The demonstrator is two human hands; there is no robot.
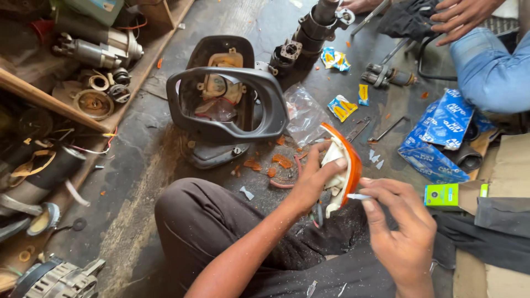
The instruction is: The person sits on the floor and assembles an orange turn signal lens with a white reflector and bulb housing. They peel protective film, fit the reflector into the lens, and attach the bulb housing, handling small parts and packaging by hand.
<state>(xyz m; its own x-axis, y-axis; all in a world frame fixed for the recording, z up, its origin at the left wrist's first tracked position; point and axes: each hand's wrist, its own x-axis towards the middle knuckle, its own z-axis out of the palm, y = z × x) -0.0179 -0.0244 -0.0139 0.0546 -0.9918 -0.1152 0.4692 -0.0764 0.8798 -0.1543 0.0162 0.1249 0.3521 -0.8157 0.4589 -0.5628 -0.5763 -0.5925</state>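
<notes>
My right hand [400, 232] is nearest, its fingers pinched narrow on a small pale sliver [359, 196] whose tip points at the lamp. Just beyond, my left hand [314, 182] grips an orange and white turn-signal lamp [345, 165]: thumb and fingers wrap its white back, and the orange lens edge arcs above them. The lamp hangs over my dark trouser knee [210, 221], touching only my left fingers; the sliver almost meets its lower edge. On the floor [143, 165] past it lie orange lens shards [281, 161] and a clear plastic bag [303, 113]. Farther left stands a grey side-mirror housing [226, 105], glass out. To the right are blue cartons [439, 135], and at the far edge another person's hand [461, 16] above a denim sleeve [488, 72].
</notes>
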